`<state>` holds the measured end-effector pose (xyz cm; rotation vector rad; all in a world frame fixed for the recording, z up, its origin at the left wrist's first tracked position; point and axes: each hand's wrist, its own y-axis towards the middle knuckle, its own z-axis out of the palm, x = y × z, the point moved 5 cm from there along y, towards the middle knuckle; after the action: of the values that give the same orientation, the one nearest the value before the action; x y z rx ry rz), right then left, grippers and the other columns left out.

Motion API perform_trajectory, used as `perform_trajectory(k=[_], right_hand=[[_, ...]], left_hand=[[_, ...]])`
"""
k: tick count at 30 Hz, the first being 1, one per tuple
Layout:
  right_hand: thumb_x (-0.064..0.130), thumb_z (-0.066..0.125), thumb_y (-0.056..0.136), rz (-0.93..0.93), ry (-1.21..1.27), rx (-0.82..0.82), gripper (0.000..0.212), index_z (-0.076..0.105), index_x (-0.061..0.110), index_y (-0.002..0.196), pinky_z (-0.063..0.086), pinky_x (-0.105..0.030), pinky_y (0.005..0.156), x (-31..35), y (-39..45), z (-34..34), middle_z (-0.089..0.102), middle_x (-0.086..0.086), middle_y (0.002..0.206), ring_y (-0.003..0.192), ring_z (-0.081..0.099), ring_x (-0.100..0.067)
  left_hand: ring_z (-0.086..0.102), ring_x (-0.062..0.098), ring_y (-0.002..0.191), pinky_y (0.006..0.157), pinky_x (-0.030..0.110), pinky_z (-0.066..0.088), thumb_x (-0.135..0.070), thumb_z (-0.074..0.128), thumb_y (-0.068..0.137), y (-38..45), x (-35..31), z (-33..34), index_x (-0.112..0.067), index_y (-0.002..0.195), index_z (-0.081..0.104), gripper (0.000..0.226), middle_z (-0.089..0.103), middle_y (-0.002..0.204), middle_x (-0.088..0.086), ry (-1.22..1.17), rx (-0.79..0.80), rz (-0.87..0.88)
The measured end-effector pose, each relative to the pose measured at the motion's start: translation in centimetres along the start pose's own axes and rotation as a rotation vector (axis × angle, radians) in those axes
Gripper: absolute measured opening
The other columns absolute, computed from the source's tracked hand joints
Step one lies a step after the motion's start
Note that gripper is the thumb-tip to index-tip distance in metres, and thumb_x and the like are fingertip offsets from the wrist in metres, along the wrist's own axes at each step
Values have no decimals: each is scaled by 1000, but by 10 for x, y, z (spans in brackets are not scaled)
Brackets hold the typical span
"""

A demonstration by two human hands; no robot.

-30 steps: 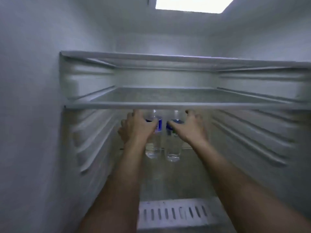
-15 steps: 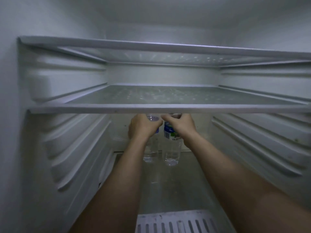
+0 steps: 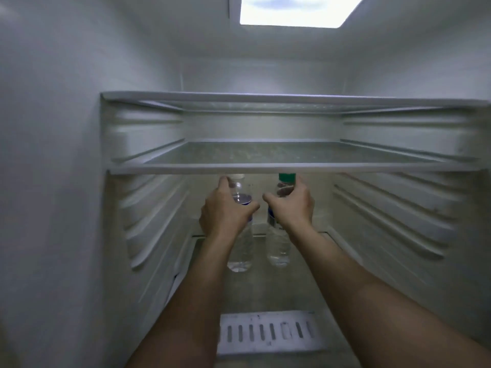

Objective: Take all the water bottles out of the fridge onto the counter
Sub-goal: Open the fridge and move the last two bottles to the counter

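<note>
Both arms reach deep into the fridge, under the lower glass shelf [image 3: 265, 169]. My left hand [image 3: 225, 211] grips a clear water bottle with a white cap and blue label [image 3: 240, 253] around its upper half. My right hand [image 3: 293, 205] grips a second clear bottle with a green cap [image 3: 279, 251] near its neck. The two bottles stand upright side by side, a small gap between them, their bases close to the fridge floor. Whether the bases touch the floor I cannot tell. The caps sit just below the shelf's front edge.
Two glass shelves span the fridge, the upper shelf [image 3: 265, 98] above the lower one, both bare. Ribbed side walls [image 3: 385, 208] flank the compartment. A white slotted vent [image 3: 268, 332] lies on the floor near me. The interior light [image 3: 295, 10] glows at the top.
Both hands have closed more firmly on the bottles, and the bottles appear nearer to me. The camera view has tilted upward, so the light panel shows again.
</note>
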<state>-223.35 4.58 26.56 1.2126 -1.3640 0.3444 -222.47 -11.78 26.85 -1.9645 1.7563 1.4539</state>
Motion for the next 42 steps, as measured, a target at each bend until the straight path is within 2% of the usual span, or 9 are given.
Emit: perform_trajectory(k=[4,11,17,21,24,29,33,38,42], right_hand=[[27,81,76,-8,0,17,34,59,19,100,43,-28,76,8,-17,-12,67,-1,95,89,63,-19],[27,79,75,-4,51,12,32,62,17,100,42,-28,73,16,-48,-36,69,-1,95,89,64,-20],[20,80,77,-44,86,8,30,60,15,98,47,-31,76,27,-72,-55,66,0,89,85,64,-19],[20,81,77,-53,100,2,31,60,13,100,47,-29,75,38,-88,-67,65,0,90,82,62,-16],[22,80,80,-54,69,14,32,56,17,100,45,-27,75,48,-103,-72,59,5,87,81,59,-13],[25,79,79,28,107,20,32,56,21,101,48,-33,78,60,-132,-81,60,8,87,81,61,-12],[23,82,77,-32,88,12,30,56,26,91,55,-38,83,78,-157,-89,65,7,85,82,64,-12],[21,82,79,-53,95,6,26,62,18,96,54,-33,81,96,-193,-103,65,8,84,78,63,-7],[19,80,79,-80,64,20,25,63,15,96,57,-39,83,107,-220,-115,67,3,87,85,68,-18]], left_hand=[[66,34,99,70,33,44,-54,76,65,-15,-3,-14,-27,110,52,57,71,108,5,69,7,25],[64,31,92,69,32,43,-49,75,65,-50,-11,-49,-30,107,51,52,68,98,-1,26,-7,47],[63,30,88,67,31,42,-45,76,67,-77,-16,-76,-24,108,53,51,63,90,-1,11,-39,98],[65,31,94,73,33,48,-46,77,67,-90,-18,-95,-26,108,53,52,69,101,1,19,-33,75],[64,26,95,71,32,44,-47,77,69,-103,-15,-112,-29,113,53,53,69,107,-3,25,-7,56],[63,24,90,70,32,45,-49,77,71,-126,-10,-137,-29,116,50,56,67,102,-1,21,33,92],[64,23,90,72,32,49,-51,78,72,-145,-5,-157,-29,116,51,56,67,100,-3,-8,17,129],[64,20,92,76,33,50,-52,79,74,-173,-3,-177,-29,120,51,59,67,103,-4,-34,29,169],[65,21,90,78,36,57,-52,80,73,-197,-4,-189,-29,121,51,61,70,105,0,-40,44,167]])
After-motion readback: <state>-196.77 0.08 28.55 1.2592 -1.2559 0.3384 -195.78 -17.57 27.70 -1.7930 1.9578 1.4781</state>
